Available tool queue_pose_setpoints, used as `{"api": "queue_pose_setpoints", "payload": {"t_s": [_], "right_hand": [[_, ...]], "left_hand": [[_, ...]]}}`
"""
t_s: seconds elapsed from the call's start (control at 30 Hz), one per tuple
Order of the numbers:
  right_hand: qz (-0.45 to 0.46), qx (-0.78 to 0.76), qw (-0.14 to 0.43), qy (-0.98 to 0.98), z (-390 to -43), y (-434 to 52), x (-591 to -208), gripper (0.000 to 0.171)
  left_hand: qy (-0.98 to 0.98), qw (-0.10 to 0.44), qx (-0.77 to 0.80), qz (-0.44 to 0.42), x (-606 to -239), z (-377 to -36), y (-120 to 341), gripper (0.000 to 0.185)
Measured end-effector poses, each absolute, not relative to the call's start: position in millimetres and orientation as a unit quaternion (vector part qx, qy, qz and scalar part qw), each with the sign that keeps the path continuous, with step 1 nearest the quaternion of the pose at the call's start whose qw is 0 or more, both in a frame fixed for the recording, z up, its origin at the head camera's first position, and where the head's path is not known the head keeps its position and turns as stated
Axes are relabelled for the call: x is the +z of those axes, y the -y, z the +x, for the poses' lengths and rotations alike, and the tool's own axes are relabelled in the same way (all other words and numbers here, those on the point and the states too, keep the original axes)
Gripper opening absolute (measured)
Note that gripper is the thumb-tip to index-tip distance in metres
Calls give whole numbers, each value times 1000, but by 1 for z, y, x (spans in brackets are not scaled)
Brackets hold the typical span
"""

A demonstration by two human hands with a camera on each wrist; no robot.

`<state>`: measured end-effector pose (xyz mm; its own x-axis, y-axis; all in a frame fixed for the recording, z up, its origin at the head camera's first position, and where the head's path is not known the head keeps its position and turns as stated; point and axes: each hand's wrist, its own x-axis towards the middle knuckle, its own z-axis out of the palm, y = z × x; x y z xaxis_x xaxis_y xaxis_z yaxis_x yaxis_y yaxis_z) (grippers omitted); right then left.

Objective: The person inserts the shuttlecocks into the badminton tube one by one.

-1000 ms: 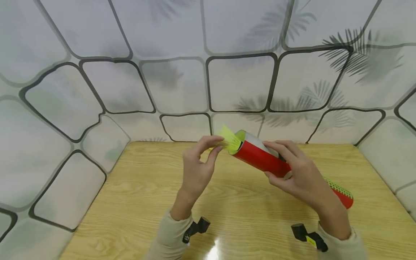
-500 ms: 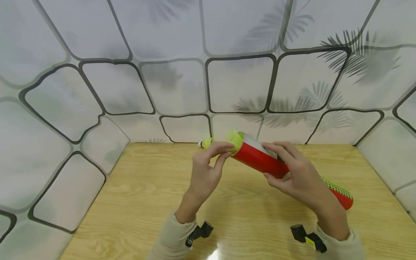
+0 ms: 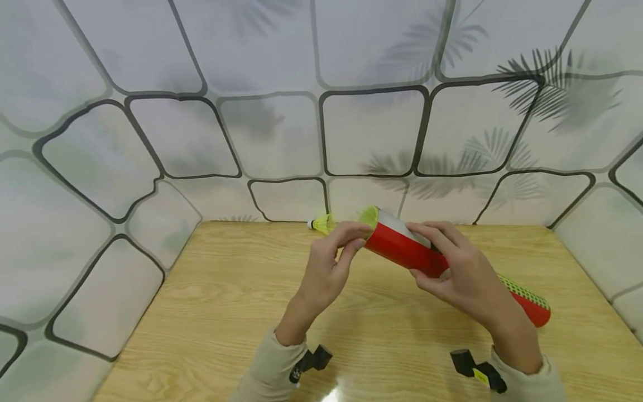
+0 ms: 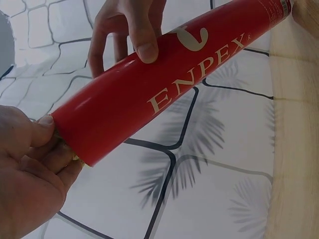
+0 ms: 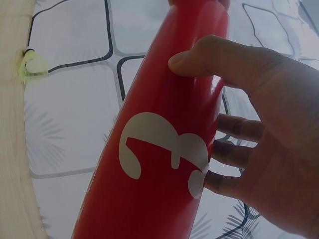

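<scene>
A long red and white shuttlecock tube [image 3: 402, 245], green-patterned near its far end, slants across in the air, open mouth up to the left. My right hand [image 3: 467, 273] grips it round the middle, thumb below and fingers over the top. The right wrist view shows that thumb pressed on the red tube [image 5: 159, 99]. My left hand [image 3: 331, 262] is at the mouth, with fingertips inside and thumb at the rim. Yellow bits of a shuttlecock [image 4: 76, 158] show beside those fingers in the left wrist view; most of it is hidden within the tube.
Another yellow shuttlecock [image 3: 321, 224] with a white cork lies at the table's back edge, behind the left hand. The wooden table [image 3: 216, 312] meets a patterned cloth backdrop [image 3: 281, 139] at the back and sides. Each wrist wears a small black camera.
My left hand has moved right, pushing the yellow shuttlecock into the tube's mouth, where its skirt no longer sticks out. The other shuttlecock has come into sight behind the hand. The right hand stays put.
</scene>
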<state>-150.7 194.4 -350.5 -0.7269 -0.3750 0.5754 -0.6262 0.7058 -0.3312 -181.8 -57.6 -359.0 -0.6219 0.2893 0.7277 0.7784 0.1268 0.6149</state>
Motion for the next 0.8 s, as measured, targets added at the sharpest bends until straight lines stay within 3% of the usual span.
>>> {"api": "queue_pose_setpoints", "payload": {"t_s": [0.47,0.8], "right_hand": [[282,256,246,891,-152,-194,-353,80],[279,266,244,890,-156,-202,-353,80]], "left_hand": [[722,159,-555,-382,-360,-183,59,23],[701,202,-570,-379,-362,-197,73,27]]}}
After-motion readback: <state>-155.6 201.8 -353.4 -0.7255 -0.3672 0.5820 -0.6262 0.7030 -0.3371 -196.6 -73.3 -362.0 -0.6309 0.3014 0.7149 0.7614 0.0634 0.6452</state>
